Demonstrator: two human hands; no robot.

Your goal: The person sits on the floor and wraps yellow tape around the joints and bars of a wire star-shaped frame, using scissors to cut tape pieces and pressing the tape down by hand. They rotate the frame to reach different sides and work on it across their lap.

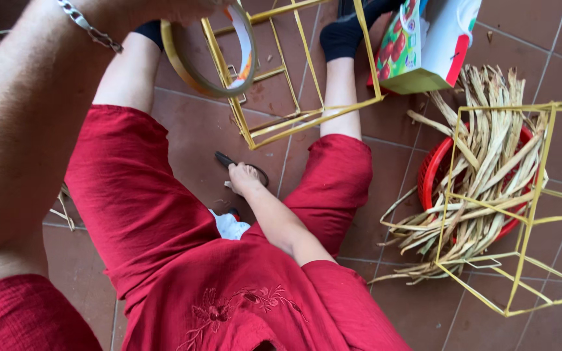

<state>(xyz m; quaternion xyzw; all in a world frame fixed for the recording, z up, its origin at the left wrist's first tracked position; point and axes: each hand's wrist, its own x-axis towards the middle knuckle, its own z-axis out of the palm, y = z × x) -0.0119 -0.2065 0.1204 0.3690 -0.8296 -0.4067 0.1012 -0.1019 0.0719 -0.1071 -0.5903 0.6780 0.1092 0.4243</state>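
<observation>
I sit on a tiled floor in red clothes with my legs stretched out. My left hand (183,8), raised at the top edge and mostly cut off, holds a roll of yellow tape (211,62) against a yellow strip-built box frame (294,120) that stands over my shins. My right hand (244,178) reaches down to the floor between my knees and closes over black-handled scissors (224,159). A metal bracelet (89,26) circles my left wrist.
A red basket (432,170) piled with dried pale strips (482,175) sits on the right, inside a second yellow frame (529,214). A colourful carton (424,45) lies beyond my right foot. A white cloth (230,227) lies between my thighs.
</observation>
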